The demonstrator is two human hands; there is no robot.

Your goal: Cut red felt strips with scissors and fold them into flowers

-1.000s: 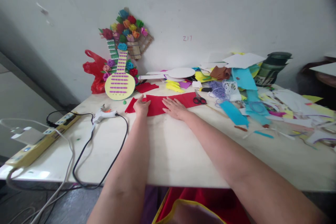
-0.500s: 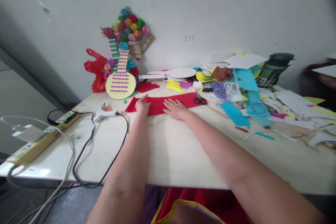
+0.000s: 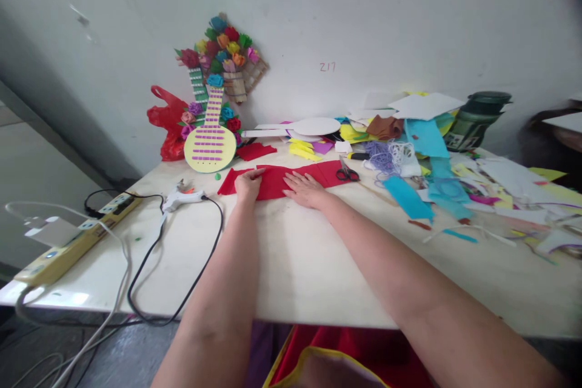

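A strip of red crepe paper (image 3: 313, 174) lies across the table, wrinkled at its left end. My left hand (image 3: 248, 185) is on the paper's left part, fingers bent in and thumb and forefinger close together at a fold or overlapping edge. Flat on the middle of the strip rests my right hand (image 3: 304, 189), its fingers stretched out and slightly spread. Black-handled scissors (image 3: 347, 174) lie at the strip's right end. Another piece of red paper (image 3: 255, 151) is behind my left hand.
To the left are a white glue gun (image 3: 182, 197) with a black cord and a yellow power strip (image 3: 73, 248). A yellow paper instrument (image 3: 210, 148) leans before paper flowers (image 3: 222, 42). Paper scraps, purple yarn (image 3: 381, 155) and a dark green bottle (image 3: 477, 121) crowd the right.
My left thumb and forefinger have come closer together on the red paper. My right hand stays where it was. The view has shifted very slightly.
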